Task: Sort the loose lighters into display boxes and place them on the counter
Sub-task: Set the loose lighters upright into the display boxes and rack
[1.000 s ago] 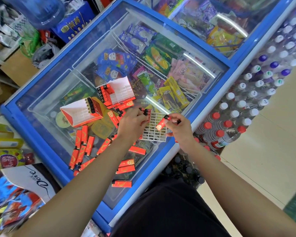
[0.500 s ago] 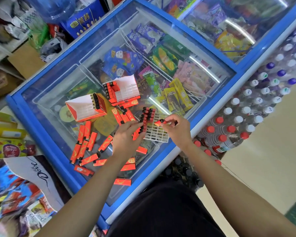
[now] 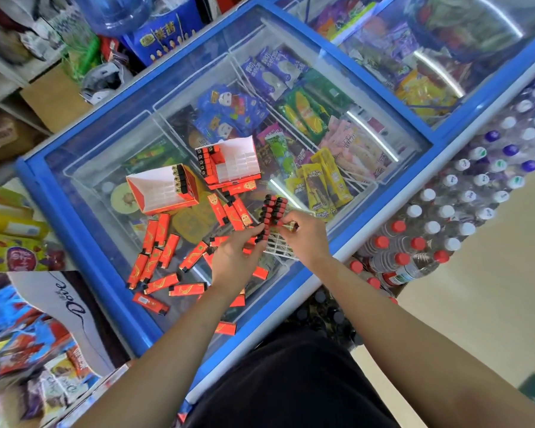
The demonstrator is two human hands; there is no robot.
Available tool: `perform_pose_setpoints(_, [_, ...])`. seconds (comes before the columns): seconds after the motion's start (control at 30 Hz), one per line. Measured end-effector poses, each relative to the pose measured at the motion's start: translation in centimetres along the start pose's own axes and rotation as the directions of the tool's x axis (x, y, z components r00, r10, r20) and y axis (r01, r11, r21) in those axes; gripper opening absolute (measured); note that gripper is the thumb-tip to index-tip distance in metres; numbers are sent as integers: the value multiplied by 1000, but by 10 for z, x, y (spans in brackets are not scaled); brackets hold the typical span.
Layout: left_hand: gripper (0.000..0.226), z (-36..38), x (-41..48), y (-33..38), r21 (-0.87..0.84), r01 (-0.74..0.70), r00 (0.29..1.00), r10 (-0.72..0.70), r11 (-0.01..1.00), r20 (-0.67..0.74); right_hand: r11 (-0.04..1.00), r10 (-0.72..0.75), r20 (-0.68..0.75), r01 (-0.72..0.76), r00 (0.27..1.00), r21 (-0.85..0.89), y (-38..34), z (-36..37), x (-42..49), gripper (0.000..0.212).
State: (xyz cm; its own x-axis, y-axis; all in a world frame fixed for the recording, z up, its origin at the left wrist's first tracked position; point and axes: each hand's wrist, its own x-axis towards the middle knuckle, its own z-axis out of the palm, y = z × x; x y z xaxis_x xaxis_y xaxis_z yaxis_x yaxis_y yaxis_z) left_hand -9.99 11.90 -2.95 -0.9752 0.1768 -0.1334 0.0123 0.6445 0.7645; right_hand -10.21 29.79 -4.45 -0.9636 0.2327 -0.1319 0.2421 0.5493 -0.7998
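Several loose orange-red lighters [image 3: 161, 264] lie scattered on the glass lid of a blue chest freezer [image 3: 99, 273]. Two open orange display boxes stand on the glass: one [image 3: 162, 193] at the left and one [image 3: 232, 163] behind it, each with a short row of lighters. A white grid tray [image 3: 280, 245] partly filled with upright lighters [image 3: 272, 210] sits near the front edge. My left hand [image 3: 235, 257] steadies the tray's left side, fingers touching a lighter. My right hand [image 3: 306, 236] pinches a lighter over the tray.
Frozen snack packets [image 3: 306, 118] fill the wire baskets under the glass. Shrink-wrapped water bottles [image 3: 445, 217] are stacked at the right of the freezer. Chocolate and snack displays [image 3: 44, 319] crowd the left. A second freezer [image 3: 445, 57] stands behind.
The camera view shifted slightly. My right hand brought its lighter to the tray's filled rows, and my left hand moved from the tray's top edge down to its left side.
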Motion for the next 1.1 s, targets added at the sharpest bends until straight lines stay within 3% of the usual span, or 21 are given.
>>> perform_pose_setpoints(0.1, [33, 1, 1, -3, 8, -10, 1000, 10, 1000, -1, 1000, 21, 13, -21, 1000, -12, -2, 0, 4, 13])
perform_pose_setpoints(0.27, [33, 4, 0, -8, 3, 2, 1000, -2, 1000, -16, 968, 133, 170, -165, 976, 187, 0, -13, -9, 27])
perform_pose_setpoints(0.4, [33, 5, 0, -7, 5, -1, 1000, 1, 1000, -22, 845, 217, 305, -335, 927, 417, -4, -31, -18, 28])
perform_pose_setpoints(0.47, [33, 5, 0, -8, 4, 12, 1000, -12, 1000, -17, 811, 230, 344, -375, 910, 450, -4, -38, -21, 32])
perform_pose_setpoints(0.7, [33, 5, 0, -4, -11, 24, 999, -24, 1000, -27, 783, 175, 349, -345, 921, 518, -25, -56, -26, 36])
perform_pose_setpoints(0.87, [48, -2, -5, -21, -113, -32, 998, 37, 993, 45, 822, 101, 316, -258, 943, 507, -51, -49, -20, 31])
perform_pose_setpoints(1.1, [36, -47, -27, -78, 179, 5, 957, 47, 984, -287, 831, 34, 399, -247, 916, 498, -93, -26, -1, 29])
